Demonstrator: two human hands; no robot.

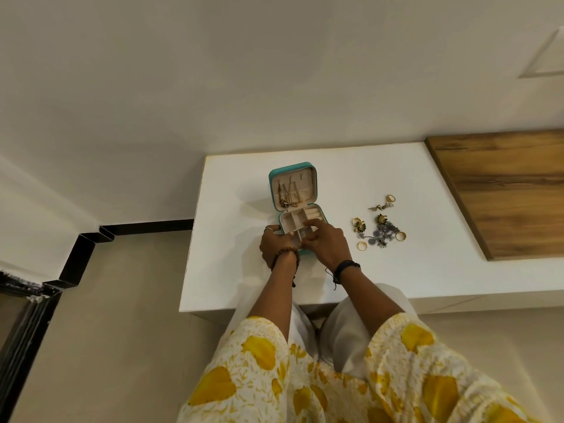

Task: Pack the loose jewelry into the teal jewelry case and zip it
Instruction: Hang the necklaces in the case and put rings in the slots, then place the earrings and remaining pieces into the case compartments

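Note:
The teal jewelry case (pixel 276 174) lies open on the white table (pixel 396 276). Its lid leans back, with gold chains (pixel 288 195) hanging inside it. The cream base has several small compartments (pixel 300 219). My left hand (pixel 276 244) grips the case's near left corner. My right hand (pixel 326 242) rests over the base's near right part, fingertips at a cream divider; whether it holds a piece is hidden. Loose jewelry lies to the right: gold rings (pixel 362 246), gold earrings (pixel 359 225), a silver flower piece (pixel 381 235) and a small bow-shaped piece (pixel 380 206).
A wooden board (pixel 503 190) lies on the table's far right, just past the loose jewelry. The table's left edge (pixel 192 239) runs close to the case. Beige floor with a black skirting strip lies to the left.

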